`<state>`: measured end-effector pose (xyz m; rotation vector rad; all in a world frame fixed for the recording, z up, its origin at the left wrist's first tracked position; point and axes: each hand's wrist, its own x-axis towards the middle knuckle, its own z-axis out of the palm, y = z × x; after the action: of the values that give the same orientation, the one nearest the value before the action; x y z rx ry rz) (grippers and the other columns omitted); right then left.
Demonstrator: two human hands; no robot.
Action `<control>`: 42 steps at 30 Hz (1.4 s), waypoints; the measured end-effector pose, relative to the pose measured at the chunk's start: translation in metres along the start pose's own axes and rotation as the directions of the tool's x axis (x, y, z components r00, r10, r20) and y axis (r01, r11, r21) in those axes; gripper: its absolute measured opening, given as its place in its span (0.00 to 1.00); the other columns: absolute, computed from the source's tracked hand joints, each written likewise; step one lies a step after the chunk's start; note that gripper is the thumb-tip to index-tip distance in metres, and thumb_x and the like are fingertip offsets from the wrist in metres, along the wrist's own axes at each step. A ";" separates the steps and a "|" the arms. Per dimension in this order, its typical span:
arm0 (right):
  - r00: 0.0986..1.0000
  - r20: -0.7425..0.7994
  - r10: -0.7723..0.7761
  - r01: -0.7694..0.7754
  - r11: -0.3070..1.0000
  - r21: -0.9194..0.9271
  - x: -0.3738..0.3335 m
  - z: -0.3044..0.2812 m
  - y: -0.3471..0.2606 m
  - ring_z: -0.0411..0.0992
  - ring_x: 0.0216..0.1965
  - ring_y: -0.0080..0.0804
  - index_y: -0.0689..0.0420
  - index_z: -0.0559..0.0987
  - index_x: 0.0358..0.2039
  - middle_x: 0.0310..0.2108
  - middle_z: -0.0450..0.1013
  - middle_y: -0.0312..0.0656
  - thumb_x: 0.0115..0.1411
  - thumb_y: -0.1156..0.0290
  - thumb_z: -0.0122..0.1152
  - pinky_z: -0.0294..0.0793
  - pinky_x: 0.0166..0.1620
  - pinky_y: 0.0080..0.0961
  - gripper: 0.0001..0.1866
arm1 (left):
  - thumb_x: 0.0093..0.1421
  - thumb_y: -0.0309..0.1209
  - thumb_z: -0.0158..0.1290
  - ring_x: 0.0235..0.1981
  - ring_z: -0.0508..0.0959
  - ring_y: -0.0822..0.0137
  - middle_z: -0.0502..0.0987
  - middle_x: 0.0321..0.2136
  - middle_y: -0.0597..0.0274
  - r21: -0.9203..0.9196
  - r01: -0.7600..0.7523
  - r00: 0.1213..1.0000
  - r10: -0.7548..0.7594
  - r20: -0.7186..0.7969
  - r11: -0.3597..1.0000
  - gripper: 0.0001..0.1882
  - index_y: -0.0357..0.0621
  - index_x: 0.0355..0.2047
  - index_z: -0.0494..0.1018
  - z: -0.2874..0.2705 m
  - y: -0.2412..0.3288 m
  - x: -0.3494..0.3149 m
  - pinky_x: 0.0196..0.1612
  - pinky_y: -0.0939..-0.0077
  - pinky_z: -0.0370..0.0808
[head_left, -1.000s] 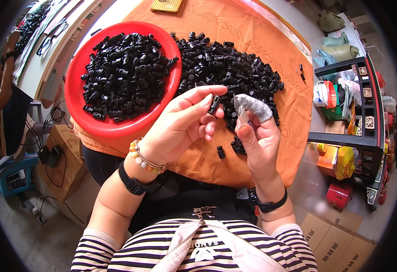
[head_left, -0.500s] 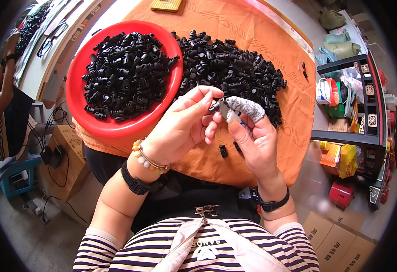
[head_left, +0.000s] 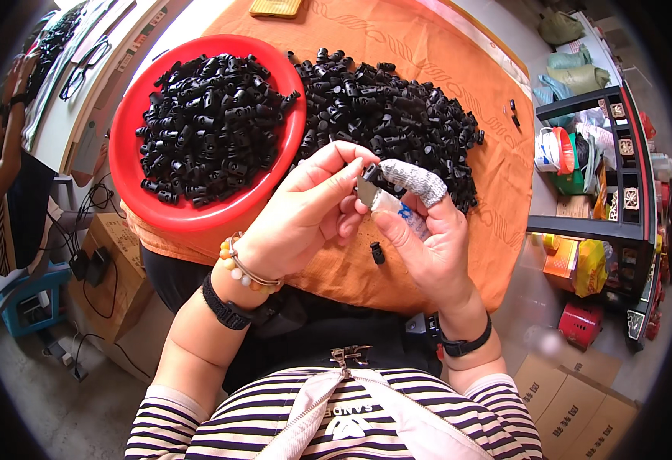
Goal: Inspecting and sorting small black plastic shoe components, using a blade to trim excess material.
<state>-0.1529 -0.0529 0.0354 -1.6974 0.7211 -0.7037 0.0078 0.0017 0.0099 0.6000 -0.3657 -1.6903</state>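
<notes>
My left hand [head_left: 313,203], with a beaded bracelet and a black band at the wrist, pinches a small black plastic cord lock [head_left: 372,173] between thumb and fingertips. My right hand [head_left: 437,249] is closed on a short knife, whose flat metal blade [head_left: 366,193] lies right beside the cord lock. White wrapping with blue marks covers the knife's handle [head_left: 399,212]. A grey knitted sleeve [head_left: 416,180] covers my right index finger. Below the hands, a loose cord lock [head_left: 377,252] stands on the orange cloth [head_left: 328,272]. Fingers partly hide the held piece.
A red basin [head_left: 125,165] heaped with cord locks stands at left. Beside it spreads a large pile of cord locks [head_left: 397,115]. A yellow object [head_left: 276,8] lies at the far edge. A black shelf [head_left: 581,226] stands at right, cartons [head_left: 573,406] below. Another person's arm [head_left: 10,146] shows at far left.
The blade has turned and moved left, showing more of its flat side by the cord lock. My right hand has shifted slightly left; my left hand has barely moved.
</notes>
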 end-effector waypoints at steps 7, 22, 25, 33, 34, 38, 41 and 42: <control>0.998 -0.008 -0.055 0.054 0.995 -0.086 0.002 -0.004 0.004 0.69 0.31 0.15 0.62 0.71 0.46 0.31 0.74 0.37 0.54 0.75 0.60 0.70 0.35 0.14 0.19 | 0.64 0.36 0.43 0.15 0.65 0.83 0.68 0.21 0.71 0.011 0.002 1.000 -0.002 0.000 1.000 0.09 0.48 0.41 0.65 -0.003 -0.002 0.002 0.17 0.91 0.57; 0.997 -0.074 0.020 -0.012 0.994 0.108 0.006 -0.010 0.011 0.68 0.38 0.18 0.64 0.69 0.48 0.38 0.72 0.36 0.60 0.70 0.54 0.68 0.43 0.16 0.17 | 0.64 0.32 0.42 0.18 0.60 0.83 0.67 0.24 0.69 -0.045 0.048 0.999 -0.048 0.006 0.998 0.08 0.47 0.43 0.63 0.002 -0.003 0.002 0.19 0.90 0.55; 0.987 -0.151 -0.047 0.074 0.981 0.178 0.012 -0.004 0.016 0.67 0.40 0.17 0.64 0.66 0.51 0.39 0.71 0.38 0.58 0.70 0.56 0.68 0.44 0.17 0.21 | 0.64 0.35 0.43 0.18 0.63 0.84 0.67 0.23 0.72 -0.036 0.062 0.998 -0.061 0.029 0.997 0.08 0.48 0.41 0.65 0.002 -0.007 0.003 0.20 0.91 0.58; 0.983 -0.186 0.008 0.055 0.943 0.329 0.023 -0.003 0.012 0.67 0.45 0.20 0.66 0.65 0.49 0.43 0.69 0.41 0.54 0.81 0.59 0.68 0.48 0.17 0.22 | 0.63 0.33 0.43 0.17 0.62 0.81 0.68 0.23 0.69 0.022 -0.022 0.997 0.024 -0.075 1.000 0.08 0.46 0.41 0.65 -0.001 0.004 0.001 0.18 0.89 0.59; 0.990 -0.139 0.036 0.010 0.948 0.317 0.022 -0.012 0.020 0.67 0.49 0.24 0.67 0.65 0.49 0.44 0.68 0.43 0.53 0.84 0.57 0.67 0.50 0.18 0.22 | 0.63 0.33 0.43 0.17 0.65 0.81 0.69 0.24 0.68 0.018 -0.078 0.993 0.079 -0.083 0.997 0.07 0.46 0.39 0.66 -0.005 0.011 0.000 0.19 0.88 0.62; 0.997 0.011 0.074 -0.075 0.994 0.084 0.003 -0.022 0.018 0.70 0.40 0.21 0.63 0.66 0.50 0.39 0.71 0.39 0.49 0.85 0.60 0.71 0.43 0.17 0.26 | 0.63 0.31 0.43 0.19 0.70 0.75 0.72 0.27 0.60 0.142 -0.492 0.819 0.512 -0.260 0.859 0.09 0.40 0.40 0.64 -0.021 0.037 -0.003 0.21 0.84 0.68; 0.977 0.162 0.136 -0.075 0.938 -0.339 -0.014 -0.025 0.010 0.67 0.26 0.23 0.55 0.70 0.50 0.25 0.67 0.36 0.45 0.81 0.63 0.71 0.33 0.20 0.28 | 0.62 0.27 0.42 0.30 0.77 0.69 0.74 0.39 0.50 0.153 -0.603 0.723 0.618 -0.310 0.783 0.11 0.38 0.44 0.62 -0.040 0.054 -0.011 0.29 0.82 0.75; 0.970 0.199 0.140 -0.051 0.916 -0.397 -0.016 -0.024 0.010 0.73 0.26 0.34 0.53 0.71 0.49 0.26 0.71 0.43 0.46 0.76 0.63 0.73 0.31 0.27 0.26 | 0.62 0.27 0.40 0.36 0.77 0.64 0.72 0.43 0.46 0.146 -0.612 0.730 0.626 -0.273 0.777 0.14 0.37 0.49 0.60 -0.041 0.058 -0.013 0.33 0.81 0.77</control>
<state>-0.1825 -0.0569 0.0297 -2.0482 0.8162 -0.3004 0.0797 0.0063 0.0108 0.6717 -0.3318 -0.9205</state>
